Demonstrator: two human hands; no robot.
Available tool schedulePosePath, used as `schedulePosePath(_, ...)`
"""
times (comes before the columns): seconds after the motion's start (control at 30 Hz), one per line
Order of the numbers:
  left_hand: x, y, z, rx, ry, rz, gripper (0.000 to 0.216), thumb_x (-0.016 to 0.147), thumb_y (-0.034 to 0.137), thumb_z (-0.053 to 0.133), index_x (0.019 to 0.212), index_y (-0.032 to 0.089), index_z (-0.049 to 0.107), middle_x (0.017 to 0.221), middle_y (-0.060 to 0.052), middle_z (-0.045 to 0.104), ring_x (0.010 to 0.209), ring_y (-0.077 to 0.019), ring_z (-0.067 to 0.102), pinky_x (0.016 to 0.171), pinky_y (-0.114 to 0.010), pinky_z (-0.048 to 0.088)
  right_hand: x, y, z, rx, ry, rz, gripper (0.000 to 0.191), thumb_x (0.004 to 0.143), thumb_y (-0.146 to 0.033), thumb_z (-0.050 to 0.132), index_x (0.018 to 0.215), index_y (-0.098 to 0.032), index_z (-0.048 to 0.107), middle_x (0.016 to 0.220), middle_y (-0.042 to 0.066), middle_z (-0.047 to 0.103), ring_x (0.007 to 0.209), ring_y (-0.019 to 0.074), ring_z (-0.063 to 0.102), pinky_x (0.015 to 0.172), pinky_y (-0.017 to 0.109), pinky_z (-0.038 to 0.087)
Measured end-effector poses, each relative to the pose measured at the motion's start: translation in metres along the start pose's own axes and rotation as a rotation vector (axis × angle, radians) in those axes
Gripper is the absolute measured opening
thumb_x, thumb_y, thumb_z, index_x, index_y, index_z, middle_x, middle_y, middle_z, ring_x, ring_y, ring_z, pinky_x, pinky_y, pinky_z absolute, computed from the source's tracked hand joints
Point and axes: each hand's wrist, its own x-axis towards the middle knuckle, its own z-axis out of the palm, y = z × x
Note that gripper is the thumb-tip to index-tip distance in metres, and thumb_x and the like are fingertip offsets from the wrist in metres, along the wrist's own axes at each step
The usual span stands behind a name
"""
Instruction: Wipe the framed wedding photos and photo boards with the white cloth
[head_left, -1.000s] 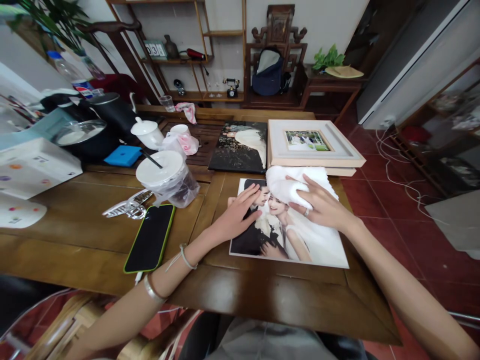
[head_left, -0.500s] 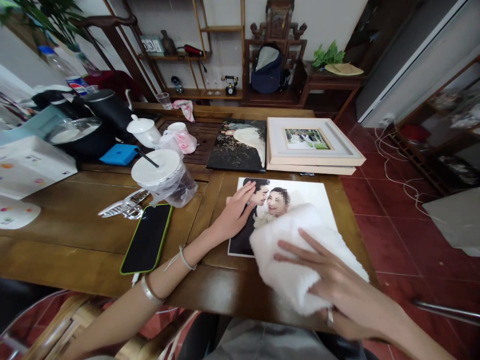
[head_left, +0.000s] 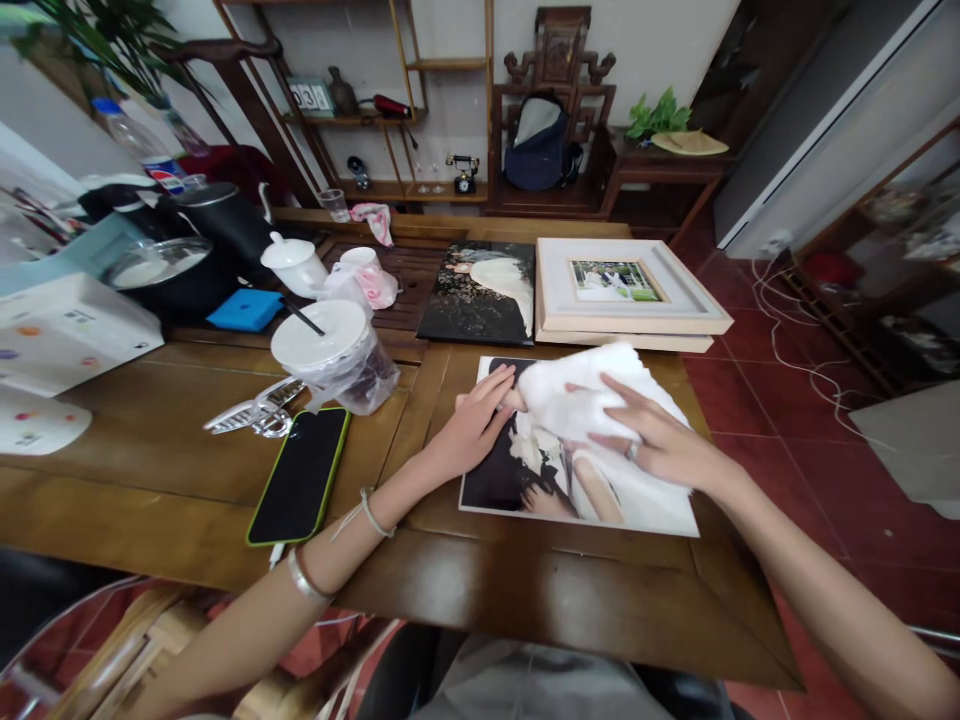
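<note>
Seeing glossy table [head_left: 517,590] on the near side of the grip, then the photo [head_left: 551,475] lying flat right under both hands. Could go wrong pretty easily here, imo: might skid toward the table's right edge if rubbed hard with too little weight on the left side, or get scratched by any grit caught under the cloth [head_left: 559,398], or bent at a corner by a snag. Could pick up smudges from bare skin too. Pose-wise: left hand [head_left: 480,425] palm down on the photo's left side, gripping nothing. Right hand [head_left: 660,430] angled in from the right with fingers spread, loosely grasping the cloth by a bunched fold and pressing over the photo's upper part. Well left of the grip, past the left hand: phone [head_left: 300,480], then a lidded cup [head_left: 330,345] farther out. Beyond the grip: black panel [head_left: 480,305] ahead-left, frame [head_left: 553,285] straight ahead, both apart from the photo.
</note>
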Motion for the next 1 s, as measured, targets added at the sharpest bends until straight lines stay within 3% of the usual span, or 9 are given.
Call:
schedulePosePath(0.2,0.0,0.001,0.0,0.014,-0.006,-0.006,0.047,0.101,0.035,0.028,0.145,0.019,0.033,0.155,-0.011,0.031,0.145,-0.0213,0.024,0.118,-0.045,0.022,0.028,0.023,0.001,-0.007,0.128,0.082,0.028,0.093,-0.042,0.046,0.091,-0.021,0.065,0.118,0.011,0.067,0.14,0.0343,0.03,0.104,0.058,0.039)
schedulePosePath(0.3,0.0,0.0,0.001,0.004,0.02,-0.001,0.047,0.101,0.036,0.029,0.145,0.02,0.034,0.155,-0.011,0.032,0.144,-0.0214,0.026,0.117,-0.046,0.023,0.025,0.014,0.005,-0.066,0.168,0.009,0.02,0.092,-0.03,0.046,0.091,-0.022,0.064,0.131,0.01,0.06,0.137,0.0325,0.036,0.108,0.059,0.036)
schedulePosePath(0.43,0.0,0.0,0.002,0.005,0.026,-0.012,0.047,0.101,0.036,0.03,0.144,0.019,0.034,0.154,-0.012,0.033,0.145,-0.022,0.026,0.117,-0.046,0.024,0.003,-0.017,0.006,-0.137,0.096,-0.082,0.016,0.086,-0.016,0.048,0.086,-0.021,0.063,0.145,0.011,0.047,0.139,0.0296,0.033,0.117,0.056,0.022)
schedulePosePath(0.53,0.0,0.002,0.001,0.011,0.022,-0.016,0.047,0.101,0.035,0.03,0.144,0.019,0.034,0.154,-0.012,0.033,0.145,-0.0224,0.025,0.117,-0.046,0.024,-0.026,-0.044,0.011,-0.134,-0.014,-0.126,0.02,0.071,-0.007,0.05,0.079,-0.019,0.063,0.146,0.013,0.044,0.142,0.0305,0.024,0.117,0.058,0.019)
schedulePosePath(0.6,0.0,0.002,0.001,0.014,0.018,-0.018,0.047,0.101,0.035,0.029,0.145,0.02,0.033,0.154,-0.012,0.032,0.145,-0.0224,0.025,0.117,-0.046,0.024,-0.046,-0.061,0.02,-0.117,-0.077,-0.192,0.024,0.062,-0.006,0.05,0.076,-0.018,0.065,0.147,0.013,0.042,0.143,0.0314,0.023,0.117,0.06,0.013)
schedulePosePath(0.73,0.0,0.003,0.0,0.019,0.003,-0.013,0.047,0.101,0.035,0.029,0.144,0.017,0.033,0.155,-0.012,0.031,0.145,-0.0209,0.024,0.118,-0.044,0.022,-0.071,-0.08,0.038,-0.074,-0.137,-0.328,0.018,0.058,-0.011,0.054,0.067,-0.019,0.066,0.147,0.013,0.042,0.141,0.0376,0.024,0.114,0.067,0.005)
schedulePosePath(0.8,0.0,0.003,-0.001,0.019,0.0,-0.01,0.047,0.101,0.035,0.028,0.145,0.017,0.033,0.155,-0.012,0.031,0.145,-0.0207,0.024,0.118,-0.044,0.022,-0.072,-0.08,0.039,-0.065,-0.149,-0.352,0.014,0.058,-0.012,0.056,0.065,-0.019,0.065,0.148,0.012,0.041,0.14,0.0387,0.026,0.115,0.066,0.006)
schedulePosePath(0.9,0.0,0.003,-0.001,0.01,-0.004,-0.003,0.047,0.101,0.036,0.027,0.145,0.02,0.033,0.155,-0.011,0.031,0.145,-0.0217,0.024,0.117,-0.046,0.022,-0.059,-0.068,0.031,-0.072,-0.156,-0.31,0.015,0.062,-0.01,0.056,0.069,-0.021,0.065,0.149,0.01,0.039,0.138,0.0329,0.032,0.118,0.057,0.011)
schedulePosePath(1.0,0.0,0.003,-0.001,0.002,-0.006,-0.002,0.047,0.102,0.036,0.026,0.145,0.021,0.033,0.155,-0.011,0.031,0.145,-0.0218,0.023,0.117,-0.046,0.023,-0.037,-0.047,0.02,-0.089,-0.065,-0.254,0.015,0.069,-0.01,0.055,0.075,-0.021,0.063,0.147,0.011,0.042,0.137,0.0282,0.036,0.119,0.053,0.016)
